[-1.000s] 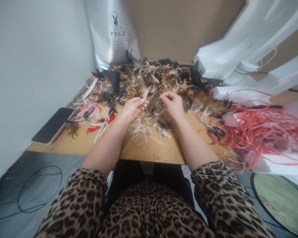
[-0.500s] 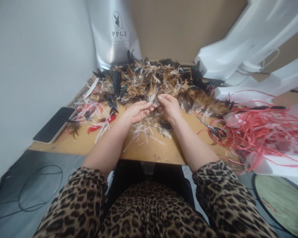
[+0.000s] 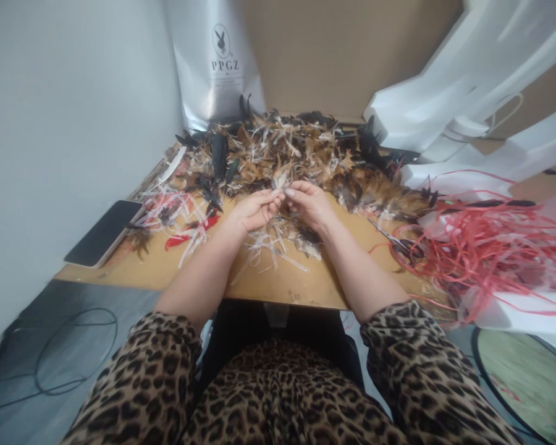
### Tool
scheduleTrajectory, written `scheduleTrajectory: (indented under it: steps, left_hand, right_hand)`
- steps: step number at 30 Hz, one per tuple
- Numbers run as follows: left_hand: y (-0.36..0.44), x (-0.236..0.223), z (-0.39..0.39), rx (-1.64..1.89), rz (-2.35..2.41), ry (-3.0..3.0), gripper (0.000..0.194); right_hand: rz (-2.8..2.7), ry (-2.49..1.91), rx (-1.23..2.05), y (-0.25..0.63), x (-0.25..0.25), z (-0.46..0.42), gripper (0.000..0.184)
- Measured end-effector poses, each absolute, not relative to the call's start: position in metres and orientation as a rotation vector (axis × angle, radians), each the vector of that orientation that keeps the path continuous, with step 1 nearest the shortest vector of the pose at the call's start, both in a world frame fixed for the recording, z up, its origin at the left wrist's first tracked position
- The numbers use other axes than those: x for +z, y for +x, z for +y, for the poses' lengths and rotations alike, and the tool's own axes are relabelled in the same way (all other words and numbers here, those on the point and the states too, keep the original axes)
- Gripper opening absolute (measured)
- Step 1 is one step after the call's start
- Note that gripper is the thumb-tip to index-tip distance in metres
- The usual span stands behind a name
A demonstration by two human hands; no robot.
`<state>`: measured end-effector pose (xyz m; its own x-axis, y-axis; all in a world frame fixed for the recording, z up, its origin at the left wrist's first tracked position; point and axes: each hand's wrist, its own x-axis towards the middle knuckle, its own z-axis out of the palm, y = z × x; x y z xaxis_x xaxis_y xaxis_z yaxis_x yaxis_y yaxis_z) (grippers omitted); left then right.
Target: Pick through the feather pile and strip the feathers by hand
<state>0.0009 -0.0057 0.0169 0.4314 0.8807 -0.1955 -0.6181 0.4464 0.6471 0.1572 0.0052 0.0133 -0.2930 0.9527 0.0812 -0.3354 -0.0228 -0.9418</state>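
Note:
Over the front of a big heap of brown and black feathers (image 3: 306,145), both hands meet fingertip to fingertip. My left hand (image 3: 258,210) pinches the base of a small pale-brown feather bunch (image 3: 282,177), its tips pointing away from me. My right hand (image 3: 309,205) is closed too, thumb and forefinger pressed at the same base. Whether it grips the quills or a thin tie there is too small to make out. Below the hands, clear and white ribbon strips (image 3: 271,247) lie on the wooden table (image 3: 287,290), beside a few loose feathers.
A phone (image 3: 102,235) lies at the table's left edge, near red feathers (image 3: 178,240) and more strips. To the right are scissors (image 3: 396,241) and a tangle of red ribbon (image 3: 505,247). A silver bag (image 3: 217,93) stands behind; white foam pieces (image 3: 445,80) lean at the back right.
My right hand has come down and left, its fingers now closing against the left fingertips at the bunch's base. My left hand has stayed nearly still.

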Motion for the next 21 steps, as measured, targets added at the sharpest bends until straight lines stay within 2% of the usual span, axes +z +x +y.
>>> scheduleTrajectory:
  steps: [4, 9, 13, 21]
  left_hand:
    - [0.0020, 0.0182, -0.0067, 0.983, 0.623, 0.588, 0.014]
    - [0.0043, 0.0158, -0.0059, 1.142, 0.807, 0.797, 0.002]
    - [0.0067, 0.0143, -0.0069, 1.165, 0.883, 0.908, 0.010]
    - [0.0094, 0.0140, -0.0087, 1.116, 0.911, 0.999, 0.012]
  right_hand:
    - [-1.176, -0.795, 1.496, 0.1557, 0.0128, 0.0050, 0.035]
    - [-1.186, -0.813, 1.427, 0.1594, 0.0146, 0.0077, 0.038]
    - [-1.225, -0.853, 1.348, 0.1611, 0.0157, 0.0076, 0.036]
    - [-1.297, -0.943, 1.227, 0.1570, 0.0179, 0.0034, 0.028]
